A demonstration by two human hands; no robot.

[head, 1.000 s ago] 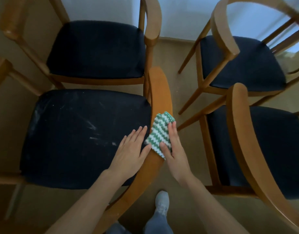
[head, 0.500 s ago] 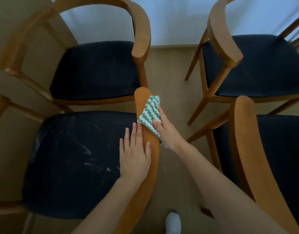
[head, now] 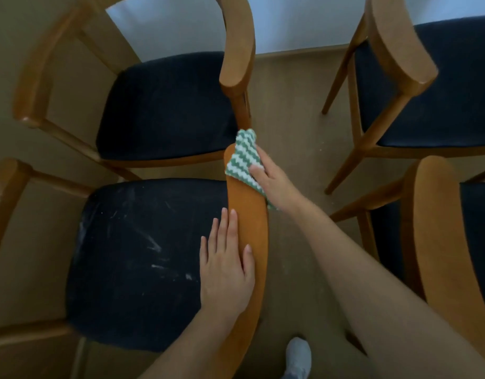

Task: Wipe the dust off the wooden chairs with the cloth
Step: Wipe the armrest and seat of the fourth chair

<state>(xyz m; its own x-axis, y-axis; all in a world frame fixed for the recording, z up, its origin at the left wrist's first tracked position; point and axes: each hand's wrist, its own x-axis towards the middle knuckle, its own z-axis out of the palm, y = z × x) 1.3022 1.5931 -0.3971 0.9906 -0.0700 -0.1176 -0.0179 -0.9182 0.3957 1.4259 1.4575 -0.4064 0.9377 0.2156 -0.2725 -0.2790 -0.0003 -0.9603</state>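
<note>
The right hand (head: 274, 184), gripping the cloth (head: 242, 157), had slid to the armrest (head: 252, 228) tip, nearly finishing it, while the left hand (head: 225, 266) lay flat.

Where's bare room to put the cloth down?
Free: the dusty seat left of the left hand, the far seat beyond it, and the floor strip between the chair rows. Crowded: the wooden rail, where the left hand rests and the right hand holds the cloth.
</note>
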